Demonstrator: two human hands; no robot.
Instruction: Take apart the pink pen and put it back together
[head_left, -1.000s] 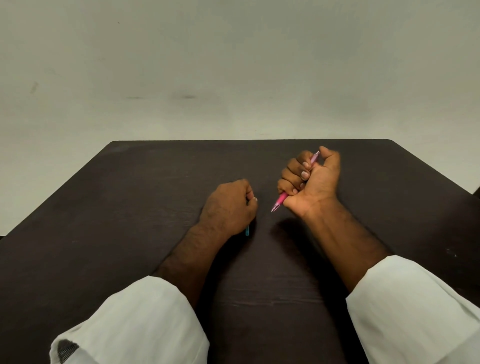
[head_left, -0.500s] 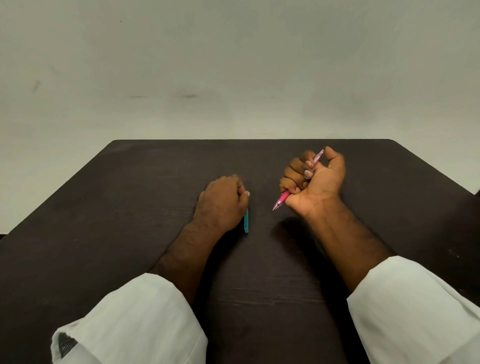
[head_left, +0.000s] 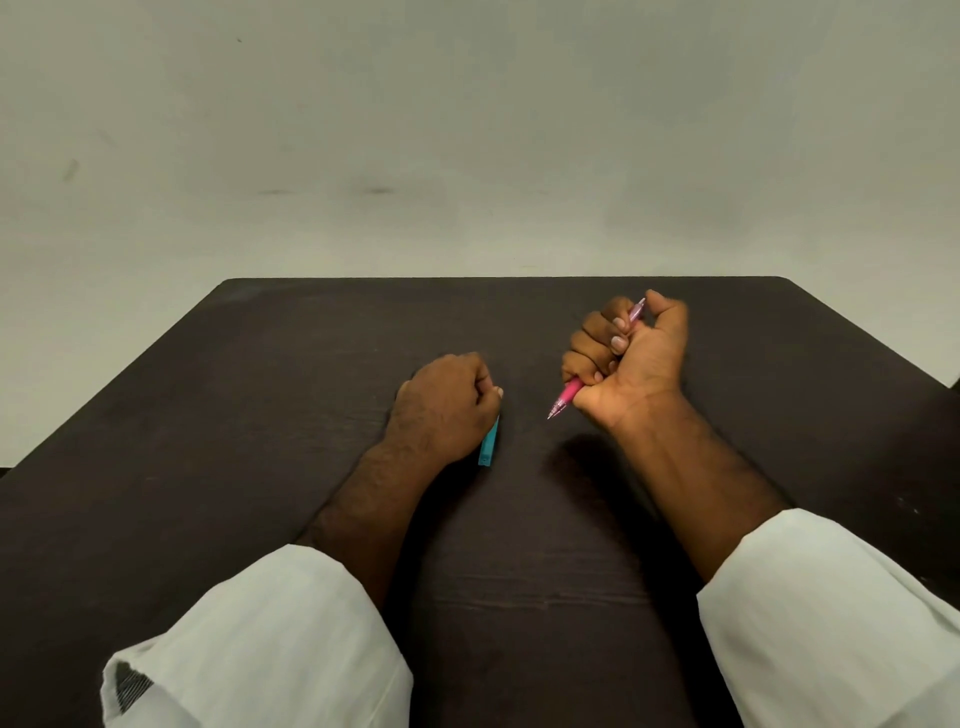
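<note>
The pink pen (head_left: 567, 392) is clenched in my right hand (head_left: 631, 364), held above the dark table (head_left: 260, 415) at centre right. Its tip points down and to the left, and its clear pink top end sticks out by my thumb. Most of the barrel is hidden in the fist. My left hand (head_left: 447, 405) rests on the table at the centre, fingers curled shut. A short teal piece (head_left: 489, 444) lies on the table along that hand's right edge, its upper end hidden under the fingers.
The dark wooden table runs to a far edge in front of a plain pale wall (head_left: 467, 130). My white sleeves (head_left: 270, 639) cover both forearms near the front edge. Nothing else lies on the tabletop.
My left hand slid a little to the left, uncovering more of the teal piece, which stayed in place. My right hand kept the pink pen and barely moved.
</note>
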